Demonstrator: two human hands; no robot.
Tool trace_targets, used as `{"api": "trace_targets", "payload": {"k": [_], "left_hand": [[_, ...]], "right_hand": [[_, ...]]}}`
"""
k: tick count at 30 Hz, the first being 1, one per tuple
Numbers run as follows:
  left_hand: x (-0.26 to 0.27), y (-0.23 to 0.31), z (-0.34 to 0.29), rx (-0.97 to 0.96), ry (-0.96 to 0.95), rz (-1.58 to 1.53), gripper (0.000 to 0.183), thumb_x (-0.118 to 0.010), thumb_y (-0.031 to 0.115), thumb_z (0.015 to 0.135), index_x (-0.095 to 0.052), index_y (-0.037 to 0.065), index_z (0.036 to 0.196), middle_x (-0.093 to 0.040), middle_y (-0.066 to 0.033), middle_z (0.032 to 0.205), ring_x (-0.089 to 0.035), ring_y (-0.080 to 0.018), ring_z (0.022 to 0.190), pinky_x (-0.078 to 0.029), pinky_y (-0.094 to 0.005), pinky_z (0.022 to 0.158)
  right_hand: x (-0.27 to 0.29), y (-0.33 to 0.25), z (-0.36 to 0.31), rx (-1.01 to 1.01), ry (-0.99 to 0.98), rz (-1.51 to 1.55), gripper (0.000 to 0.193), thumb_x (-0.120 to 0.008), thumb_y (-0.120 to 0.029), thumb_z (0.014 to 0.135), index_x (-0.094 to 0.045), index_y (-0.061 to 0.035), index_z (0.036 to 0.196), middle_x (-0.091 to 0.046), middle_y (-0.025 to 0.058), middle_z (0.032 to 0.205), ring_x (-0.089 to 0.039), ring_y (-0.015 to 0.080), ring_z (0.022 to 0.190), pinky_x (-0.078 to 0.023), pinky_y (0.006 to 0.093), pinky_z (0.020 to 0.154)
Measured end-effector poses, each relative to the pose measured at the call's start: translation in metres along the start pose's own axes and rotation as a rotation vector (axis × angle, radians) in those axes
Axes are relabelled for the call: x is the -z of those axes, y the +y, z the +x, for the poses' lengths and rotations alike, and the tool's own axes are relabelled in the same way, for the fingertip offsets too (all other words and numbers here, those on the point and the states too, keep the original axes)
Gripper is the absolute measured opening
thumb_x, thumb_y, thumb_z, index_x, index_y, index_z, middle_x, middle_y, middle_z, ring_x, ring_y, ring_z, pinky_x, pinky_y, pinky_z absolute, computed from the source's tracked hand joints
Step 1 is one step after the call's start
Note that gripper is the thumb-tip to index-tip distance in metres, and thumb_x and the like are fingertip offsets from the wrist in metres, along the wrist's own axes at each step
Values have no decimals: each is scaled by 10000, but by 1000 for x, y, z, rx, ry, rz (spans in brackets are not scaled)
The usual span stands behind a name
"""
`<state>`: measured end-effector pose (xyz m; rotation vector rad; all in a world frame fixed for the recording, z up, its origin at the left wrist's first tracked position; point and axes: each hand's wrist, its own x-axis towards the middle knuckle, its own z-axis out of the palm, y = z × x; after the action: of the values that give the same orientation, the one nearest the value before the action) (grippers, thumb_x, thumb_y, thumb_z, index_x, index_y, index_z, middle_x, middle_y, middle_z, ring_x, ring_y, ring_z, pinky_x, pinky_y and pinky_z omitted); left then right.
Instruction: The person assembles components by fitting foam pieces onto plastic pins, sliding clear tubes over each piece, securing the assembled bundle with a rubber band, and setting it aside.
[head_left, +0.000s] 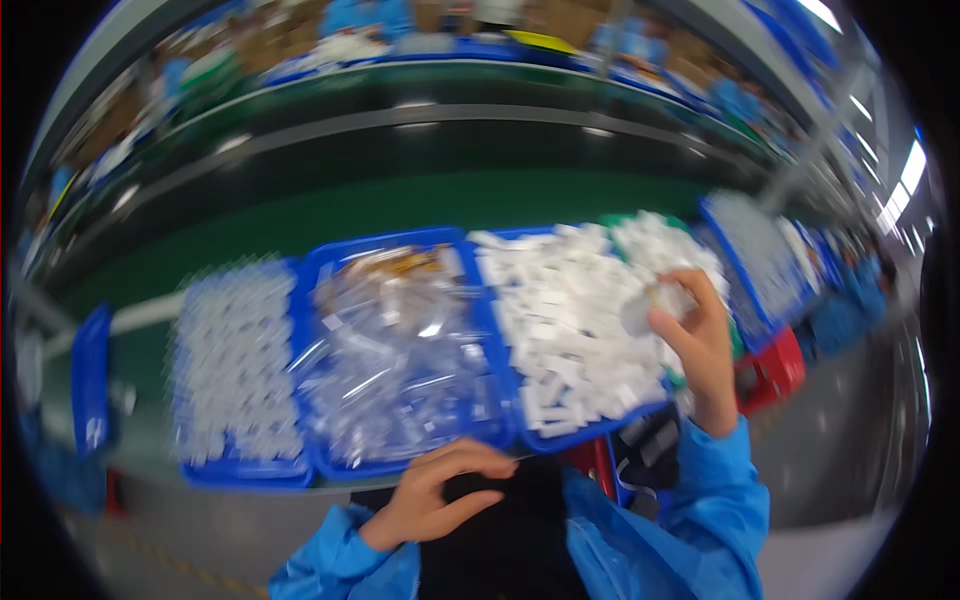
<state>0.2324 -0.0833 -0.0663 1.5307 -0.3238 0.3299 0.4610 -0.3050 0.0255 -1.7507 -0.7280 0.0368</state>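
My right hand [703, 340] is raised over the right side of a heap of small white plastic pieces [560, 320]. Between its thumb and fingers it pinches a small round, translucent whitish part [655, 304], blurred by motion. Low in front of me, my left hand [440, 492] hovers by the near edge of a blue tray [330, 462] filled with clear plastic pieces [400, 350]. Its thumb and fingers are apart, and nothing shows between them.
On the left stands a blue tray of upright clear parts [240, 360]. More white pieces lie in a green container [618, 220] at the right, beside another blue tray [765, 270] and a red bin [772, 372]. A green conveyor belt [400, 190] runs behind; people in blue work across it.
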Motion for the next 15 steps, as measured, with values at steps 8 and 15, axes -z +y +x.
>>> {"api": "trace_targets", "payload": {"k": [8, 15], "left_hand": [[4, 34, -4, -211, 436, 767, 561, -813, 126, 715, -590, -13, 1210, -617, -165, 1159, -624, -260, 909, -496, -337, 710], [118, 85, -88, -206, 1133, 1198, 424, -749, 49, 744, -601, 1, 1139, -666, -138, 1039, -656, -244, 913, -513, -338, 801]], "right_hand": [[-125, -54, -22, 351, -808, -103, 569, -833, -128, 694, -542, -6, 1168, -581, 125, 1035, -605, 213, 868, -503, 300, 697], [-135, -57, -22, 300, -778, -5, 708, -785, -42, 710, -442, 11, 1326, -569, 189, 1126, -657, 232, 898, -534, 323, 793]]}}
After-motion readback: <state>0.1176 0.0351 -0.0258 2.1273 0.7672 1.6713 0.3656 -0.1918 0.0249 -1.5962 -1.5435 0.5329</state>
